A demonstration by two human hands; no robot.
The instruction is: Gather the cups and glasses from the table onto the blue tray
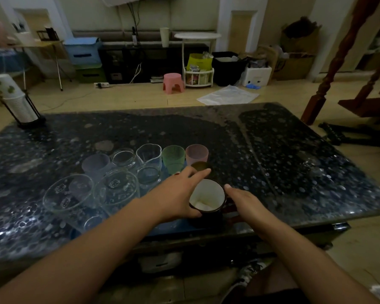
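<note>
Fingers of left hand [180, 189] are curling round the mug [207, 197], thumb at its near rim; right hand [246, 201] is lying loose, fingers extended, against the mug's right wall. Mug is standing upright, axis vertical, between both hands, right of the glasses [116, 189] packed on the tray [169, 227]. Tray room beside mug looks tight; table [294, 167] right of mug is offering open space.

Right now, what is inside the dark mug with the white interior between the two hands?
The dark mug shows a white interior with a pale lump or glare at the bottom; I cannot tell which. The left hand holds its near-left side, covering that part of the wall.
</note>
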